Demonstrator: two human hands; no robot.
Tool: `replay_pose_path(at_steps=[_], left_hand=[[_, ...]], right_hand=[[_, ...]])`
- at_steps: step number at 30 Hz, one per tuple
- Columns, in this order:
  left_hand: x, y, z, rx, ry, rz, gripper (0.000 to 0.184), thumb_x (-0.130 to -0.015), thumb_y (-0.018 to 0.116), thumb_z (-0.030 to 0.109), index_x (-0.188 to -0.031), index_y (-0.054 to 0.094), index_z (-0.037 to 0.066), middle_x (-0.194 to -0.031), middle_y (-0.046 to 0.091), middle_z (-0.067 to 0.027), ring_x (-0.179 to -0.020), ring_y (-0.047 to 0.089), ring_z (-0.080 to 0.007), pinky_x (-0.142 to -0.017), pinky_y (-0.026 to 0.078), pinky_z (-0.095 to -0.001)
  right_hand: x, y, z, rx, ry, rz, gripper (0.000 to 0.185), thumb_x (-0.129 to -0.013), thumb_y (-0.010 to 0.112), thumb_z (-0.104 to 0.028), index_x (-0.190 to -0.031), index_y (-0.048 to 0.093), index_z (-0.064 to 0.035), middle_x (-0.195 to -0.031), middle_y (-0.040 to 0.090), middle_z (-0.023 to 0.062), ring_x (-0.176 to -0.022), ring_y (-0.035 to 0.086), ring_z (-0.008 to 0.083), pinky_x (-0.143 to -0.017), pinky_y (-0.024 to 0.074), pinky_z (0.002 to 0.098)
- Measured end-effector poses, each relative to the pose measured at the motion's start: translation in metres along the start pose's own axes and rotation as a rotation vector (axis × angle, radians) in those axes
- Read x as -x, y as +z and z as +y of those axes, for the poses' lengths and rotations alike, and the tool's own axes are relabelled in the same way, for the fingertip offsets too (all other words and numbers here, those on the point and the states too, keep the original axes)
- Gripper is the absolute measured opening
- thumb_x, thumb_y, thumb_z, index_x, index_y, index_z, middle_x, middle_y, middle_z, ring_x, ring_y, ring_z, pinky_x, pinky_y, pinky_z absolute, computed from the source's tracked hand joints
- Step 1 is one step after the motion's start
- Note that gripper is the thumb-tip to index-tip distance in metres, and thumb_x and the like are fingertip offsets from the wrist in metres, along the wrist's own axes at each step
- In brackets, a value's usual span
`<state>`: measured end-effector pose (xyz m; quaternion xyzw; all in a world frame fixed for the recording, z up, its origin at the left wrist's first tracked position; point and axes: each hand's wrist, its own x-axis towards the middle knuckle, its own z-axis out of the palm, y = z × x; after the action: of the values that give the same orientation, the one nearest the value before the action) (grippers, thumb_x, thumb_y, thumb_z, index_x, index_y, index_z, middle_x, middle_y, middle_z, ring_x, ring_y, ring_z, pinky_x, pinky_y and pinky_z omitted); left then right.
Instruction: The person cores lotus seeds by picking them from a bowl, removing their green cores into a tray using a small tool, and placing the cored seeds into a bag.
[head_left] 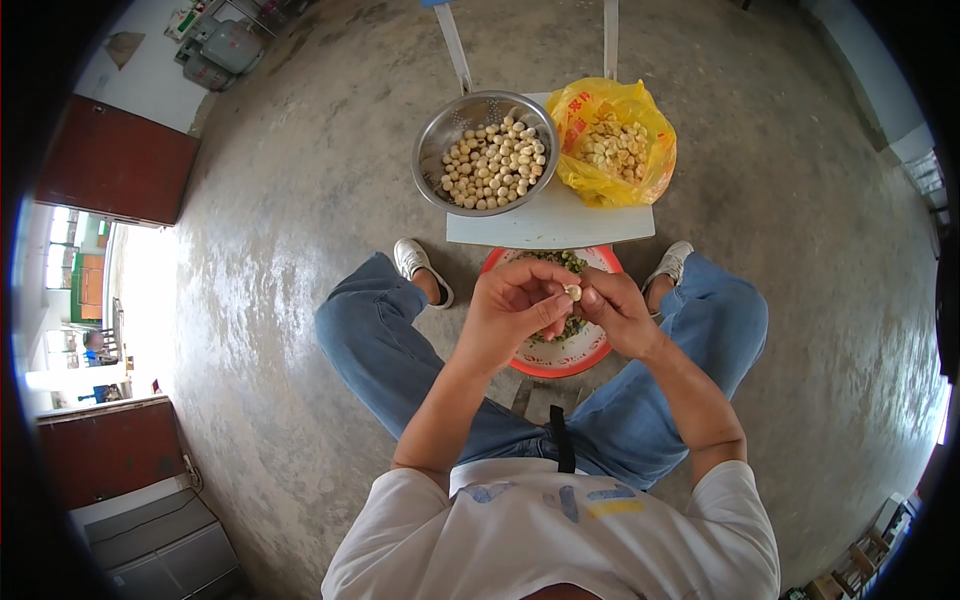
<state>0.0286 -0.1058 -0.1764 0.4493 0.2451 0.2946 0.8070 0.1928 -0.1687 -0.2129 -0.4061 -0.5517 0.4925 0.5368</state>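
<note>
The grey concrete floor [270,370] spreads through the room, shiny toward the bright doorway [145,300] at the left; dark red door panels [120,160] stand by it, with gas cylinders [232,45] at the far left. The pale bench [550,225] stands ahead of the seated person, between and beyond the feet; it bears a metal colander [425,165] of round pale pieces on the left and a yellow bag [645,185] of broken, yellower pieces on the right. Nearer, a red-rimmed basin [562,370] sits low between the legs, green scraps inside; its far edge is cut off by the bench, its middle hidden by the hands.

The left hand [520,308] and right hand [615,308] meet above the basin; the fingers of both are closed on one small pale piece [573,292], left thumb and right fingertips around it; some left fingers curl out of sight behind the thumb. The piece is partly covered and looks roundish; its long axis and the way it points cannot be told.
</note>
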Motion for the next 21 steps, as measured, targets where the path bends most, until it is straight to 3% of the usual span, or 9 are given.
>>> replay_pose_path(at_steps=[7,13,21], left_hand=[[0.004,0.005,-0.003,0.232,-0.088,-0.047,0.016,-0.083,0.061,-0.001,-0.099,0.058,-0.003,-0.075,0.059,-0.0074,-0.059,0.056,-0.0123,-0.049,0.043,-0.0219],[0.008,0.009,-0.006,0.053,0.019,0.036,0.015,-0.083,0.06,-0.001,-0.099,0.058,-0.002,-0.075,0.06,-0.0072,-0.059,0.056,-0.0114,-0.049,0.044,-0.0217],[0.005,0.013,-0.013,0.048,0.091,0.11,0.013,-0.08,0.058,-0.004,-0.093,0.06,-0.002,-0.075,0.062,-0.0084,-0.052,0.054,-0.0105,-0.043,0.042,-0.0199]], right_hand=[[-0.003,-0.004,0.007,0.193,-0.294,-0.001,0.023,-0.093,0.049,-0.015,-0.075,0.045,-0.0012,-0.065,0.041,0.0083,-0.055,0.042,0.0225,-0.051,0.0329,0.0334],[-0.002,0.005,0.008,0.21,-0.292,0.067,0.021,-0.091,0.051,-0.011,-0.074,0.045,-0.0019,-0.064,0.042,0.0086,-0.055,0.044,0.0227,-0.05,0.0343,0.0332],[-0.002,0.009,0.007,0.317,-0.302,0.119,0.019,-0.09,0.052,-0.007,-0.073,0.042,-0.0027,-0.064,0.044,0.0097,-0.053,0.047,0.0243,-0.049,0.0352,0.0333]])
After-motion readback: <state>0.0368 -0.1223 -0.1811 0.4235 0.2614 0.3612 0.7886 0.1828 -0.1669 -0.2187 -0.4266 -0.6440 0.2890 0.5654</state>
